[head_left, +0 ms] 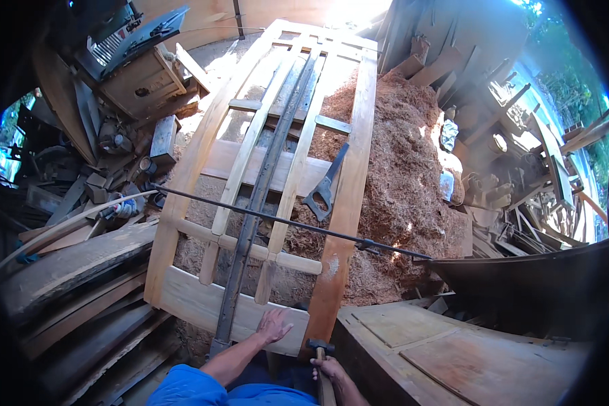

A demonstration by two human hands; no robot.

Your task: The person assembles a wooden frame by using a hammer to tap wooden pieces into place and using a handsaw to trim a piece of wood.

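Observation:
A large wooden door frame (360,142), built of long side pieces, inner slats and crosspieces, stretches away in front of me. My left hand (275,326) lies with fingers spread on the wide bottom rail (196,298) of the frame. In my right hand (329,369) is the wooden handle of a hammer (325,389). Its dark head is up against the near end of the frame's right side piece. A thin bar clamp (298,220) crosses the frame from left to right. Along the middle runs a long dark metal bar (250,216). A handsaw (326,186) rests on the frame's right half.
Wood shavings (406,149) are heaped along the right side. A panelled door (467,352) lies at the near right. Stacked planks (81,271) fill the left, behind them a wooden box (145,84). Scrap wood (514,176) piles up at the far right.

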